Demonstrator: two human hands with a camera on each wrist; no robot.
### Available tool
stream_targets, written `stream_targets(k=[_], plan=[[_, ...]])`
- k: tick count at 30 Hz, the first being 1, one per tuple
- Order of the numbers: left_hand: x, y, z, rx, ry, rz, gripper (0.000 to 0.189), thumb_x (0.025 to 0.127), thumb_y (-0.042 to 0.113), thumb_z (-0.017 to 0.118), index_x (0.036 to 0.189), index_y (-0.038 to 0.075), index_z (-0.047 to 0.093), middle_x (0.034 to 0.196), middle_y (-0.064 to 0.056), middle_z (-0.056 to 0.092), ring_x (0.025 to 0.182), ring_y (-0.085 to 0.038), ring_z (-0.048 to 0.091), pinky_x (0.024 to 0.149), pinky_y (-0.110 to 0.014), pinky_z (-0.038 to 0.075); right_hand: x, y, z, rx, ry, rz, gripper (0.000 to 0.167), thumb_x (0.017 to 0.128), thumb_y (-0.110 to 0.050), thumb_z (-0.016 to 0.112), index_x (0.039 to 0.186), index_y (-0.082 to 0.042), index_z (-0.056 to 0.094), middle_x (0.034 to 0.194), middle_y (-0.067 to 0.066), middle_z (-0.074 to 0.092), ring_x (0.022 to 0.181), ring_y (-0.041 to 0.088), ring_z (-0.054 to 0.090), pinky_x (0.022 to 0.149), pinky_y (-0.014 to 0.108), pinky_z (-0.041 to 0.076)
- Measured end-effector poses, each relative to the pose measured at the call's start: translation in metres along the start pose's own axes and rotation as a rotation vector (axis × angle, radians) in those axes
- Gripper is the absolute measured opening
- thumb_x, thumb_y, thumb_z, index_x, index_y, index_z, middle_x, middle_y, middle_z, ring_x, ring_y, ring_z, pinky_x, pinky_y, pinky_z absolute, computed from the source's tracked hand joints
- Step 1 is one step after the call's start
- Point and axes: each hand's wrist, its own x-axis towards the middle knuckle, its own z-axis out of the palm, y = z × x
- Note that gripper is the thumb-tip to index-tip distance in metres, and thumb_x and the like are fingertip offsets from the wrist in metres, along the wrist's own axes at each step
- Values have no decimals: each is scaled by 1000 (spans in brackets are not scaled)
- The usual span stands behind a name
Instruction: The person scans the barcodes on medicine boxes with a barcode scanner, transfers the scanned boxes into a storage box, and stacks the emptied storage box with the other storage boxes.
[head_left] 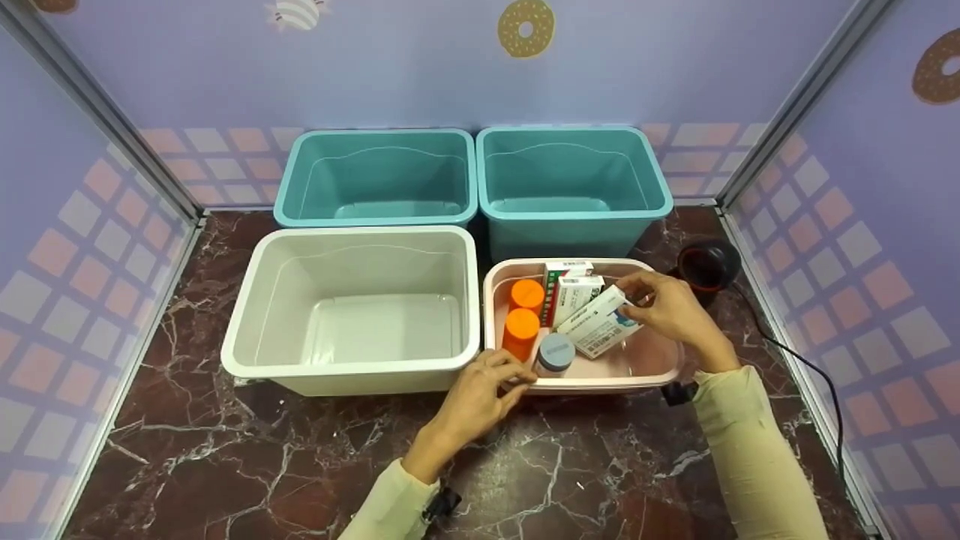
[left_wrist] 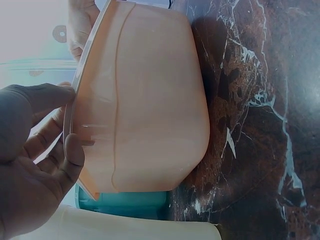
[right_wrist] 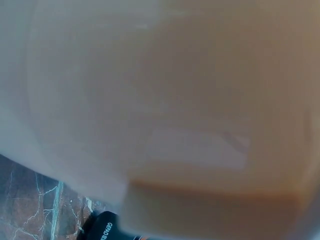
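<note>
A pink bin (head_left: 600,384) stands at the right front. My left hand (head_left: 476,397) holds its front-left rim; in the left wrist view, thumb and fingers (left_wrist: 74,150) lie on either side of that rim. Inside the bin, my right hand (head_left: 675,311) pinches the upper end of a tilted white medicine box (head_left: 596,336). Beside that box lean a white box (head_left: 576,296) and a red-and-green-edged box (head_left: 550,296). Two orange-capped bottles (head_left: 521,326) and a grey-capped bottle (head_left: 556,351) stand at the left. The right wrist view is mostly blurred bin wall (right_wrist: 150,90).
A larger white bin (head_left: 352,369) stands left of the pink one. Two teal bins (head_left: 375,222) are behind, along the patterned wall. At the right, a black device (head_left: 709,266) with a cable (head_left: 814,367) sits near the side wall. The tabletop (head_left: 300,465) is dark marbled.
</note>
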Motion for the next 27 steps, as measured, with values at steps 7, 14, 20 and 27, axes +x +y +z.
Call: stream_targets(k=[7,14,20,27], plan=[[0,0,0,3,-5,4,15,88,17,74,103,20,76,104,2,68,104,-19,60,94,-35,52,0,1,0,-22,-25,-14,32,83,-11,79,113,-5,71,97,14,72,87,25,65,74,26,52],[1,-1,0,9,0,16,15,88,17,75,103,19,77,103,2,69,104,-19,61,94,-34,52,0,-1,0,-46,-71,-17,30,81,-14,81,109,-6,73,92,11,75,82,20,67,70,25,52],[2,-1,0,0,7,19,15,87,16,75,102,18,77,102,1,68,103,-19,61,93,-33,52,-1,-2,-2,-68,-84,-43,30,80,-14,81,108,-8,73,93,10,76,83,20,68,71,26,52],[0,-2,1,-10,9,15,15,87,17,75,102,18,77,101,2,68,101,-19,61,91,-33,53,-6,-3,-3,-12,-81,-45,28,81,-10,80,107,-5,72,92,12,75,82,19,68,68,19,53]])
